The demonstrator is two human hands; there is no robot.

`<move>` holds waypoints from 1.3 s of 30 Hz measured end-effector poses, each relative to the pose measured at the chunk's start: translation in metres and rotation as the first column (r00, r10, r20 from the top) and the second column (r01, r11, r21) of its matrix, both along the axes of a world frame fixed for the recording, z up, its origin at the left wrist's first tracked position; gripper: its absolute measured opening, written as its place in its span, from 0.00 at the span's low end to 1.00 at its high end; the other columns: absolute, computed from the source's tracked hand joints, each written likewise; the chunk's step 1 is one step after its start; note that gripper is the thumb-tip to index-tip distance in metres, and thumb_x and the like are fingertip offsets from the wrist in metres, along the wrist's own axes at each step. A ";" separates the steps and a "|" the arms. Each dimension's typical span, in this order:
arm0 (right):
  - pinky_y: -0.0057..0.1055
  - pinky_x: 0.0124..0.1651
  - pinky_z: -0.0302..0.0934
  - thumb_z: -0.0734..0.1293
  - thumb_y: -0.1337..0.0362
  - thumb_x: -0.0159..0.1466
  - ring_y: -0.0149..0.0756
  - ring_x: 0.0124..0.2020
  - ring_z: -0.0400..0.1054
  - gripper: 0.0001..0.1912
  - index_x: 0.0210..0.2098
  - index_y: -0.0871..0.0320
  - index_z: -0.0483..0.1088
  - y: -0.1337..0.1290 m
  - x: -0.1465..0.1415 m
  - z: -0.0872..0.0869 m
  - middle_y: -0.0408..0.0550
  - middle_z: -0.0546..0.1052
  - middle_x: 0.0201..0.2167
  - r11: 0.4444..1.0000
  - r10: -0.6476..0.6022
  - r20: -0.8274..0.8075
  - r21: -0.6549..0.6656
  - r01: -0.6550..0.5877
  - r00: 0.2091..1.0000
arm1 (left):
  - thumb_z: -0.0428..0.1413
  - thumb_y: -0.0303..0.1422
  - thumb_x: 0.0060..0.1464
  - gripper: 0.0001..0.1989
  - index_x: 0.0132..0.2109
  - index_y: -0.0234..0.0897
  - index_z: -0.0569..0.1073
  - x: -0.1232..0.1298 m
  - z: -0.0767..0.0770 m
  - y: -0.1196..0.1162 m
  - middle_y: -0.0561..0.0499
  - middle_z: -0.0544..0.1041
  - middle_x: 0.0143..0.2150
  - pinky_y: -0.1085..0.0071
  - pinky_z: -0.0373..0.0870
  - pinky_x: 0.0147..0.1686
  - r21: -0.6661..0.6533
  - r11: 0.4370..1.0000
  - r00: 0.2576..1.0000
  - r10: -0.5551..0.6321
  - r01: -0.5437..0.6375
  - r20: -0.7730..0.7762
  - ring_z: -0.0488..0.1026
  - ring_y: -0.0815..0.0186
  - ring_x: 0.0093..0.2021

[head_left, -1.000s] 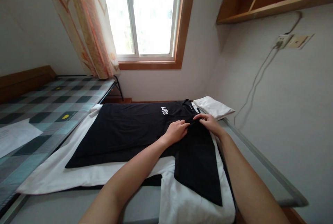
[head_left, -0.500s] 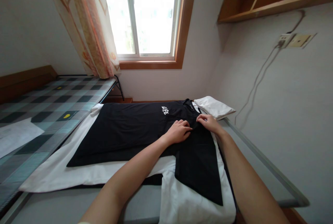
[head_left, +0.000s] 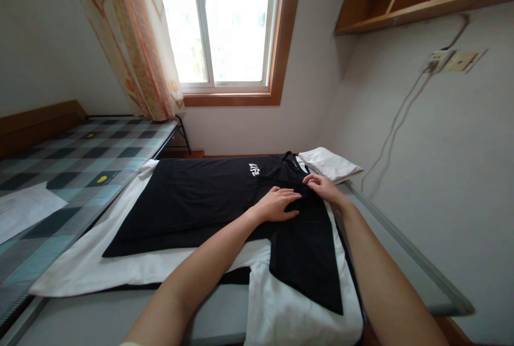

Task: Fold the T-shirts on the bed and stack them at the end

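A black T-shirt [head_left: 193,196] with white "LIFE" lettering lies spread face up, its collar toward the right. Beneath it is a white T-shirt [head_left: 273,303], its hem and sleeves showing around the black one; another dark edge peeks out below. My left hand [head_left: 279,204] rests on the black chest area near the sleeve, fingers stretched out and slightly apart. Close to the collar, my right hand [head_left: 323,186] has its fingers bent together at the black shirt's shoulder, pinching the cloth; the fingertips are partly hidden.
The shirts lie on a grey board [head_left: 217,308] with a metal rail [head_left: 413,260] at right. To the left stands a bed with a checked mattress [head_left: 120,148] and a paper sheet [head_left: 28,209]. A window, curtain [head_left: 148,57], wooden shelf [head_left: 421,3] and plugged-in cord [head_left: 395,121] surround it.
My left hand's fingers have straightened and spread flat on the black T-shirt, where they were curled before. My right hand stays near the collar, almost unmoved.
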State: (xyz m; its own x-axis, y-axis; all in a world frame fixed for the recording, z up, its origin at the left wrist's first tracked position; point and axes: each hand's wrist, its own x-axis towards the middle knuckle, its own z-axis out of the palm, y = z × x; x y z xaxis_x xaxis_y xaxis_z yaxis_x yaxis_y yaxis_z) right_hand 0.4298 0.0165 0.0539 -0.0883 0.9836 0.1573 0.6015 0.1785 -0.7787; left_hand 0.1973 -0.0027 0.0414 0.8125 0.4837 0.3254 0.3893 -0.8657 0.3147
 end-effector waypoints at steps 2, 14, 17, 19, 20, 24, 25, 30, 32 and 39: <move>0.28 0.23 0.50 0.60 0.60 0.52 0.30 0.19 0.58 0.11 0.30 0.56 0.71 0.001 0.000 -0.001 0.39 0.66 0.17 1.000 -0.015 0.066 -0.018 0.017 0.998 | 0.53 0.42 0.59 0.25 0.62 0.44 0.66 0.000 0.000 0.000 0.48 0.70 0.63 0.59 0.56 0.61 -0.004 1.000 1.000 -0.014 0.014 -0.020 0.62 0.60 0.65; 0.44 0.48 0.53 0.62 0.52 0.63 0.45 0.41 0.69 0.16 0.28 0.54 0.74 -0.004 -0.033 -0.006 0.50 0.78 0.34 0.977 -0.213 0.568 0.127 0.170 0.795 | 0.50 0.44 0.62 0.21 0.58 0.42 0.71 0.002 -0.005 0.003 0.49 0.72 0.60 0.61 0.57 0.60 -0.003 1.000 1.000 0.015 -0.015 0.002 0.64 0.62 0.64; 0.47 0.48 0.53 0.60 0.49 0.65 0.49 0.43 0.68 0.21 0.25 0.54 0.74 -0.003 -0.024 -0.006 0.53 0.78 0.34 0.978 -0.192 0.623 0.058 0.200 0.758 | 0.44 0.39 0.66 0.18 0.54 0.41 0.73 0.004 -0.008 0.005 0.50 0.73 0.59 0.63 0.59 0.59 -0.023 0.987 0.985 0.162 -0.161 0.061 0.67 0.65 0.61; 0.48 0.48 0.53 0.60 0.47 0.65 0.52 0.46 0.66 0.23 0.25 0.54 0.76 -0.002 -0.016 -0.004 0.55 0.77 0.38 0.971 -0.204 0.647 0.039 0.235 0.735 | 0.43 0.34 0.66 0.18 0.54 0.40 0.73 0.004 -0.010 0.006 0.50 0.73 0.60 0.61 0.58 0.60 -0.029 0.960 0.958 0.279 -0.278 0.066 0.66 0.64 0.61; 0.49 0.48 0.53 0.60 0.46 0.64 0.54 0.47 0.66 0.23 0.26 0.54 0.77 -0.002 -0.013 -0.002 0.56 0.76 0.40 0.966 -0.215 0.655 0.032 0.258 0.725 | 0.43 0.33 0.65 0.18 0.55 0.40 0.73 0.004 -0.011 0.006 0.49 0.72 0.61 0.59 0.58 0.61 -0.026 0.946 0.944 0.324 -0.323 0.055 0.65 0.63 0.62; 0.49 0.49 0.55 0.61 0.44 0.63 0.55 0.48 0.66 0.23 0.28 0.53 0.78 -0.003 -0.004 0.000 0.56 0.75 0.42 0.942 -0.238 0.665 -0.020 0.336 0.708 | 0.47 0.37 0.63 0.20 0.60 0.42 0.69 0.003 -0.012 0.004 0.47 0.66 0.65 0.50 0.52 0.64 0.008 0.924 0.923 0.383 -0.382 -0.030 0.58 0.56 0.67; 0.49 0.49 0.56 0.61 0.45 0.63 0.55 0.48 0.66 0.23 0.27 0.54 0.77 -0.003 -0.004 0.001 0.56 0.75 0.42 0.938 -0.251 0.660 -0.015 0.347 0.708 | 0.47 0.39 0.63 0.22 0.61 0.42 0.68 0.002 -0.011 0.003 0.47 0.65 0.66 0.49 0.50 0.65 0.015 0.926 0.925 0.378 -0.377 -0.050 0.57 0.55 0.67; 0.50 0.50 0.59 0.64 0.45 0.60 0.50 0.44 0.68 0.21 0.26 0.57 0.73 -0.002 -0.025 0.004 0.56 0.74 0.37 0.911 -0.385 0.292 0.271 0.310 0.875 | 0.45 0.41 0.64 0.25 0.64 0.43 0.64 0.001 -0.010 0.000 0.46 0.61 0.68 0.48 0.49 0.66 0.035 0.935 0.929 0.356 -0.354 -0.100 0.54 0.53 0.69; 0.46 0.49 0.63 0.64 0.43 0.59 0.45 0.40 0.69 0.22 0.28 0.56 0.72 -0.001 -0.043 0.005 0.53 0.75 0.34 0.931 -0.218 -0.068 0.286 0.228 0.974 | 0.44 0.42 0.64 0.25 0.65 0.43 0.64 0.002 -0.010 0.000 0.47 0.60 0.69 0.48 0.49 0.66 0.045 0.933 0.927 0.359 -0.356 -0.106 0.54 0.53 0.69; 0.32 0.40 0.70 0.70 0.46 0.56 0.33 0.34 0.73 0.17 0.35 0.53 0.71 0.002 -0.085 -0.008 0.44 0.77 0.32 0.998 -0.064 -0.819 -0.041 0.054 0.570 | 0.43 0.42 0.64 0.26 0.65 0.41 0.63 0.003 -0.013 0.001 0.46 0.60 0.69 0.48 0.48 0.66 0.056 0.936 0.928 0.353 -0.349 -0.121 0.53 0.52 0.69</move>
